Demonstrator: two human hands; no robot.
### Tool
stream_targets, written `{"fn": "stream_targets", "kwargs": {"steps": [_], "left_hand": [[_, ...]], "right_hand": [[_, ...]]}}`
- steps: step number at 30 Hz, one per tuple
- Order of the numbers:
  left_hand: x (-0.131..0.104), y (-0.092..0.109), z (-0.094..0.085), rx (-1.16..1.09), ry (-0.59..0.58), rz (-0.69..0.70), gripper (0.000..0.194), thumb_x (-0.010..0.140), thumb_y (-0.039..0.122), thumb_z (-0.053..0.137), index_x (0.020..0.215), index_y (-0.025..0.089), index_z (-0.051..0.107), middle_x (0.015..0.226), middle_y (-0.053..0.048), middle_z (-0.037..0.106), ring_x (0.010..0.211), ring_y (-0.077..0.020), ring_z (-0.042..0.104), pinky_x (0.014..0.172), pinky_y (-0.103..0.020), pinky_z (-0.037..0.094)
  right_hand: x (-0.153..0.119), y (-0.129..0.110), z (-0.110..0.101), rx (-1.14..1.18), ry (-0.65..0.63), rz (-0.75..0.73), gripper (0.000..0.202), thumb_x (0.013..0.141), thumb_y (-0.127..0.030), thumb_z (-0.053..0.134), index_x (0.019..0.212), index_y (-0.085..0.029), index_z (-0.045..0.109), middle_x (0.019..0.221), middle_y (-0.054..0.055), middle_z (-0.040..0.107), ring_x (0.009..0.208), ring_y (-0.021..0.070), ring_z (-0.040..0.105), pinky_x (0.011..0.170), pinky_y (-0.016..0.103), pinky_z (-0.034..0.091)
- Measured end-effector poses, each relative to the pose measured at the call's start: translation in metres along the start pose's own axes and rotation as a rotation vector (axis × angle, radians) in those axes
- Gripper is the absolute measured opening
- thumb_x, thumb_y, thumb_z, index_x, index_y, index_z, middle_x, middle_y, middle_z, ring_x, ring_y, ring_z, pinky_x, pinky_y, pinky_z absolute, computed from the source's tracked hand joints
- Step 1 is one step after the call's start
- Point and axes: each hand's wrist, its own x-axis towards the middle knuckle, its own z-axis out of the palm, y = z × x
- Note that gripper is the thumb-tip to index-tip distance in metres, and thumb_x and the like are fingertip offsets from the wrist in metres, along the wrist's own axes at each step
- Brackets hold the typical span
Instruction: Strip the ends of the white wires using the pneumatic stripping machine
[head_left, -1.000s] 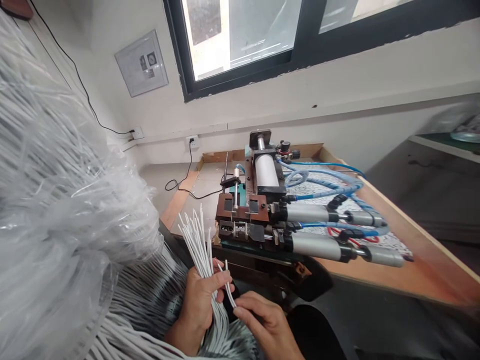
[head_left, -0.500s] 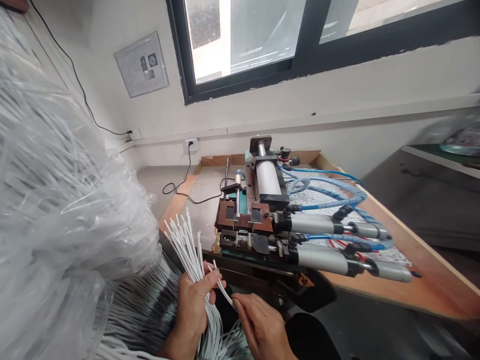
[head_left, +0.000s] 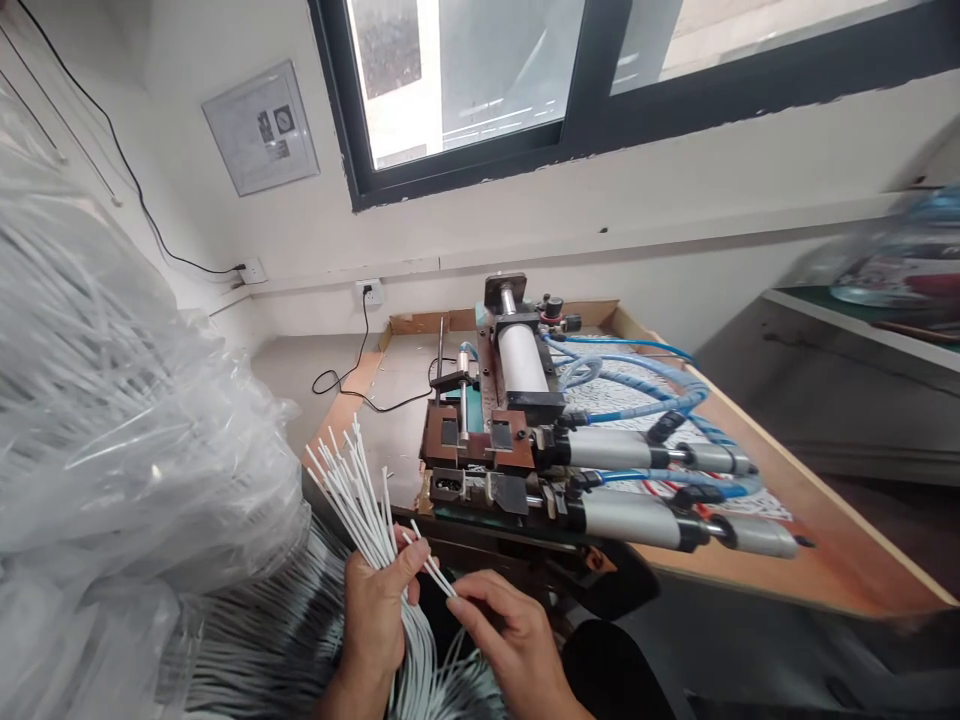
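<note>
A bundle of white wires (head_left: 364, 515) is gripped in my left hand (head_left: 379, 600), their cut ends fanning up above the thumb. Lower down, the strands hang over my lap in a loose curve. My right hand (head_left: 510, 630) pinches a few separate wires (head_left: 433, 568) between thumb and fingertips, just right of the left thumb. Those wires slant up toward the left fingers; their exact number is unclear. Beyond both hands stands a pneumatic machine (head_left: 480, 450) with clamp blocks and grey cylinders, and neither hand touches it.
Plastic-wrapped wire bundles (head_left: 150, 430) rise high on the left. More grey-white wires (head_left: 262, 630) lie below them. Blue air hoses (head_left: 645, 400) loop over a wood-edged tray (head_left: 847, 590) holding white scraps. A shelf (head_left: 862, 325) juts out at right.
The right hand has shifted slightly up and left, its pinch now nearer the wire tips, fingers more raised. The left hand keeps its hold. The view has turned a little right.
</note>
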Motion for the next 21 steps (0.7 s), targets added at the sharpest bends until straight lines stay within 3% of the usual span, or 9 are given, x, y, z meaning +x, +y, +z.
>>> {"fn": "stream_targets", "kwargs": {"steps": [3,6,12,21], "left_hand": [[0.002,0.002,0.001,-0.018,0.045,0.002,0.019,0.055,0.021,0.072,0.068,0.014,0.059,0.050,0.002,0.059,0.046,-0.0122,0.057,0.034,-0.018,0.029],[0.003,0.003,0.002,-0.038,0.064,-0.009,0.023,0.054,0.022,0.072,0.071,0.013,0.059,0.052,0.001,0.060,0.047,-0.0136,0.058,0.033,-0.018,0.030],[0.004,0.003,0.002,-0.038,0.063,0.023,0.024,0.059,0.028,0.069,0.075,0.012,0.060,0.056,-0.004,0.064,0.049,-0.0151,0.059,0.033,-0.019,0.032],[0.001,0.007,0.007,-0.045,0.065,0.011,0.023,0.056,0.026,0.072,0.069,0.013,0.058,0.051,0.001,0.060,0.045,-0.0116,0.057,0.033,-0.017,0.031]], "right_hand": [[0.007,-0.004,-0.002,0.275,0.086,0.346,0.016,0.069,-0.032,0.062,0.064,-0.016,0.064,0.055,0.000,0.056,0.050,0.0122,0.048,0.048,0.022,0.038],[0.018,-0.005,-0.002,0.538,0.226,0.520,0.018,0.066,-0.033,0.065,0.070,-0.015,0.066,0.054,-0.001,0.056,0.046,0.0083,0.040,0.046,0.021,0.032],[0.041,-0.011,0.002,0.947,0.382,0.718,0.023,0.053,-0.029,0.075,0.068,-0.013,0.067,0.058,0.001,0.061,0.049,0.0070,0.045,0.046,0.018,0.032],[0.052,-0.015,0.001,1.115,0.307,0.766,0.020,0.052,-0.025,0.076,0.061,-0.011,0.065,0.049,-0.002,0.053,0.041,0.0036,0.037,0.039,0.016,0.025]]}}
